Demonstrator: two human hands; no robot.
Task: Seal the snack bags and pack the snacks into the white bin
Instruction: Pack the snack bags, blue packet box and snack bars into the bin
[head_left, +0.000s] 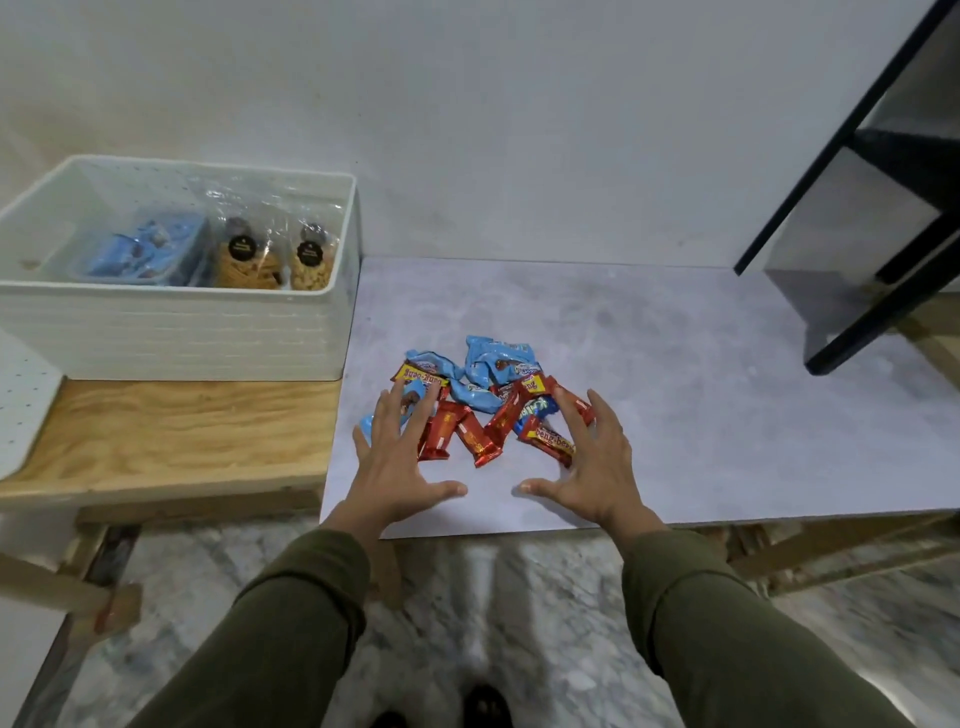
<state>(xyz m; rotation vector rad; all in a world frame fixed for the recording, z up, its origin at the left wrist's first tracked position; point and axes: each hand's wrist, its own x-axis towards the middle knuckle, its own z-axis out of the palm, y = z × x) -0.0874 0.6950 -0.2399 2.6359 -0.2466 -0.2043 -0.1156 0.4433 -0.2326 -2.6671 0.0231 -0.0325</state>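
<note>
A loose pile of small snack packs lies on the grey table top (675, 374): several red wrapped bars (470, 434) in front and several blue packs (491, 364) behind. My left hand (397, 457) is spread flat at the pile's left side, fingers over a blue pack. My right hand (587, 457) is spread at the right side, fingers touching a red bar. Both thumbs point inward below the pile. The white bin (171, 332) stands at the left and holds two clear bags of snacks (275, 254) and a clear tub of blue packs (140, 249).
The bin rests on a lower wooden shelf (182, 431) left of the table. A black-framed rack (883, 208) stands over the table's far right corner. A white wall runs behind. Marble floor and my shoes show below the table's front edge.
</note>
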